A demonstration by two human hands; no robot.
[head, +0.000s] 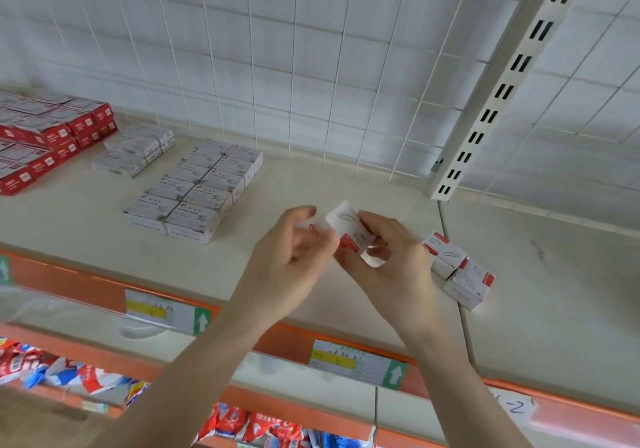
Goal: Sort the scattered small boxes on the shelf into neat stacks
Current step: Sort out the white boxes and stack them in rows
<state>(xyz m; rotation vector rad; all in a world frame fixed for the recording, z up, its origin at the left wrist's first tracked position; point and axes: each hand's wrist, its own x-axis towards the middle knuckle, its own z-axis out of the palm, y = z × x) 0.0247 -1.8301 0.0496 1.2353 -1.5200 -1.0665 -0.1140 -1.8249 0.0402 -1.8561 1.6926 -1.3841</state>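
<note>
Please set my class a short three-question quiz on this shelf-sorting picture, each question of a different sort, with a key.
1. True or false: the left hand and right hand hold nothing.
2. How many loose boxes lie right of the right hand? A one, B two, C four.
3. Fill in: the red boxes sit at the shelf's ____ end.
Key: 1 false, they hold a box; 2 B; 3 left.
</note>
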